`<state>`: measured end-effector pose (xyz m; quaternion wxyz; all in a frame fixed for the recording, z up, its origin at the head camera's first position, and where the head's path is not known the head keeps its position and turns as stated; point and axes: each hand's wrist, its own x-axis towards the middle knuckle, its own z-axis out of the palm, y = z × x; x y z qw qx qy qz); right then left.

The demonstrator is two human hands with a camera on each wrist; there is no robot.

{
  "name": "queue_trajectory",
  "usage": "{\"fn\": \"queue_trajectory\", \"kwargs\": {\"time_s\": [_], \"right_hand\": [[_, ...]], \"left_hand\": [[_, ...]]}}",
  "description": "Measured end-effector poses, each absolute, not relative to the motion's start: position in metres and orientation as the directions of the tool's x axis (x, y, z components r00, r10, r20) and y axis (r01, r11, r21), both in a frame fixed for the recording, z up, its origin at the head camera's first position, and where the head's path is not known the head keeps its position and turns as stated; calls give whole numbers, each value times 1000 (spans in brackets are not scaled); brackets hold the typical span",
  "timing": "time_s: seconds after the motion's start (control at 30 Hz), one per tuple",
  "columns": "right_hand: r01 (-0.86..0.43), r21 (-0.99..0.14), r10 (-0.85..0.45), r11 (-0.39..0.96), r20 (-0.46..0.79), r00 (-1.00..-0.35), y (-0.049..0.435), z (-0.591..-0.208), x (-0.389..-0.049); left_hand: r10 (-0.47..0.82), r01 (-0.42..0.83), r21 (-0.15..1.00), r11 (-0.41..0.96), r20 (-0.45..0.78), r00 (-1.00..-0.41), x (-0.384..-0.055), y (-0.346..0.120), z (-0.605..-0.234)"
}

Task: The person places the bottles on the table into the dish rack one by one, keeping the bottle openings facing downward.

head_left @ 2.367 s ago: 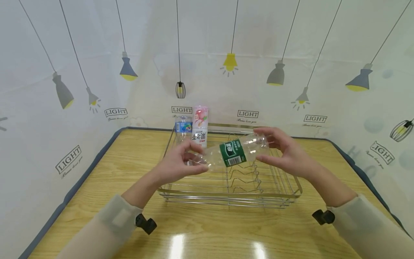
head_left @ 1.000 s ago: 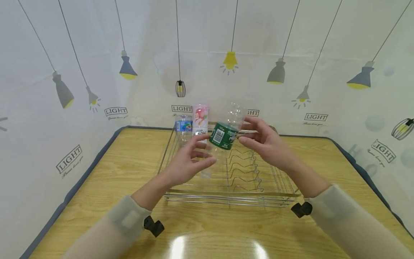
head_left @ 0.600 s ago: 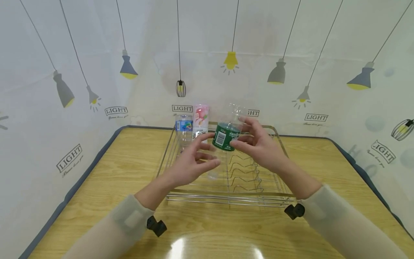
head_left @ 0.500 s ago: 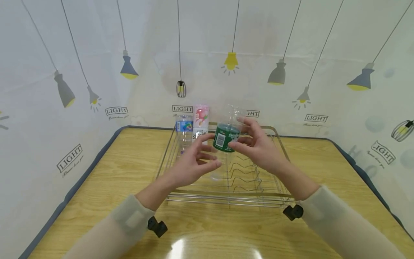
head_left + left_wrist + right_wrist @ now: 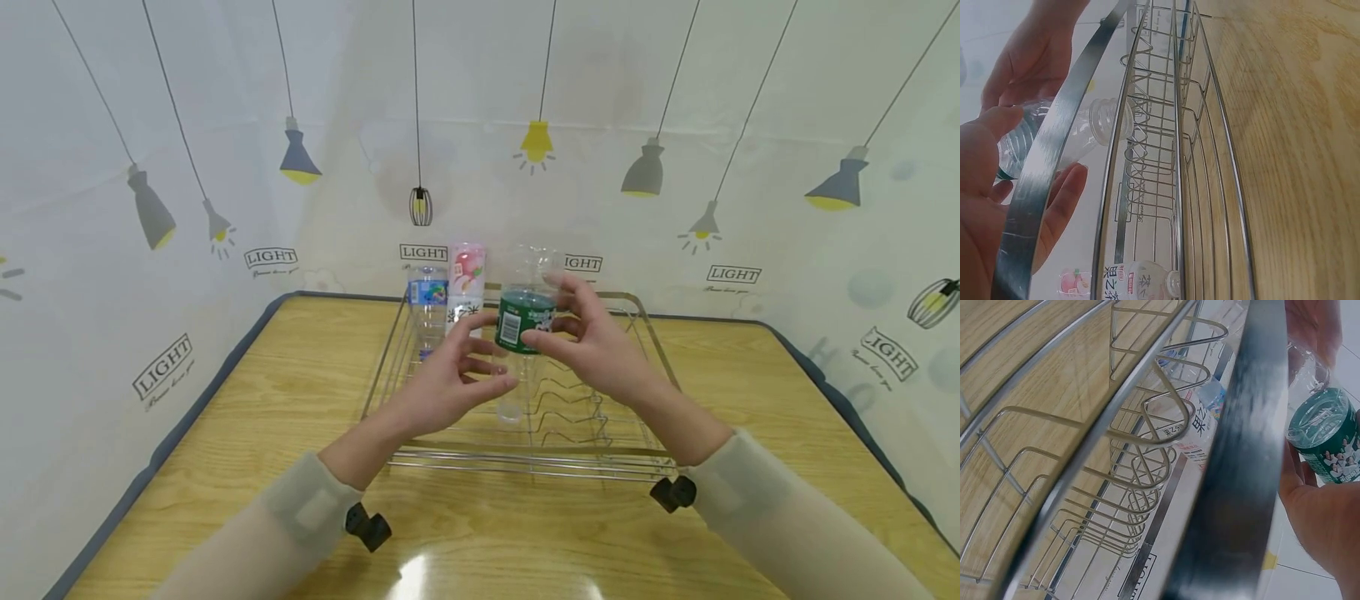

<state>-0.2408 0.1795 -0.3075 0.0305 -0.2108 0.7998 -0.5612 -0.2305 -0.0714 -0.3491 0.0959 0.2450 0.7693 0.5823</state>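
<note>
A clear plastic bottle [image 5: 517, 325] with a green label is held neck down over the wire dish rack [image 5: 525, 451]. My right hand [image 5: 607, 354] grips it at the label, thumb in front and fingers behind. Around its lower left side curve the fingers and thumb of my left hand [image 5: 438, 387]. In the left wrist view the bottle's bare mouth [image 5: 1113, 122] overlaps the rack's wires. The right wrist view catches the green label [image 5: 1335, 440] beyond the rack's flat metal rim [image 5: 1235, 462].
At the rack's back left stand a blue-labelled clear bottle [image 5: 427, 293] and a pink and white peach drink bottle [image 5: 467, 275], both upside down. Wavy wire dividers [image 5: 570, 400] run along the rack's middle. The wooden table [image 5: 510, 542] meets a lamp-printed cloth behind.
The bottle has swung from lying nearly level to upright with its neck down. My right hand moved left from its base to the label, and lately the bottle straightened slightly.
</note>
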Motion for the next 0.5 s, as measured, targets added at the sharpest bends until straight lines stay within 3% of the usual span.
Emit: {"fn": "queue_trajectory", "kwargs": {"time_s": [0.5], "right_hand": [[-332,-900,-334,281,233,-913,185,-301,-245]], "left_hand": [[451,345,913,217,219,-865,-228,-100,-350]]}}
